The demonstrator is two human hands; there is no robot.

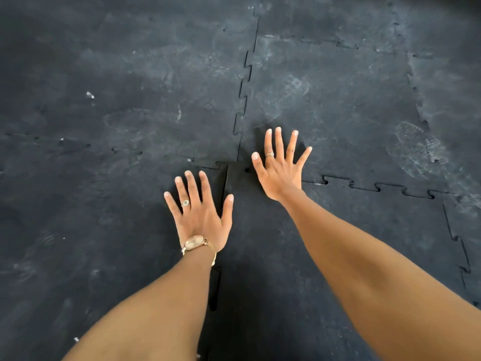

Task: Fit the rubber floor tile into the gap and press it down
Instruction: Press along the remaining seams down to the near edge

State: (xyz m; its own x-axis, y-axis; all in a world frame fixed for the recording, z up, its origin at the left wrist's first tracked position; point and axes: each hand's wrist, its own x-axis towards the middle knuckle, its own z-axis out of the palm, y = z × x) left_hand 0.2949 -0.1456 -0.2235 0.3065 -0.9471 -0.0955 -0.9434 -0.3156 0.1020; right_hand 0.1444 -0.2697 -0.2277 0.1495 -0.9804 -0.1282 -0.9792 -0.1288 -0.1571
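A black rubber floor tile (pixel 351 225) with puzzle-tooth edges lies in the floor in front of me, among matching black tiles. My right hand (pixel 279 169) lies flat with fingers spread across the tile's far left corner, reaching onto the tile beyond. My left hand (pixel 200 214), with a ring and a gold watch, is spread flat on the neighbouring tile (pixel 104 230), its thumb touching the seam (pixel 223 194) along the tile's left edge. That seam shows as a dark line, with a narrow dark slot (pixel 214 287) lower down beside my left forearm. Neither hand holds anything.
Interlocking black tiles cover the whole floor, scuffed with pale dusty shoe prints (pixel 416 144). Toothed seams run away from me (pixel 244 82) and across to the right (pixel 377 187). A few small white specks (pixel 89 94) lie on the left tiles.
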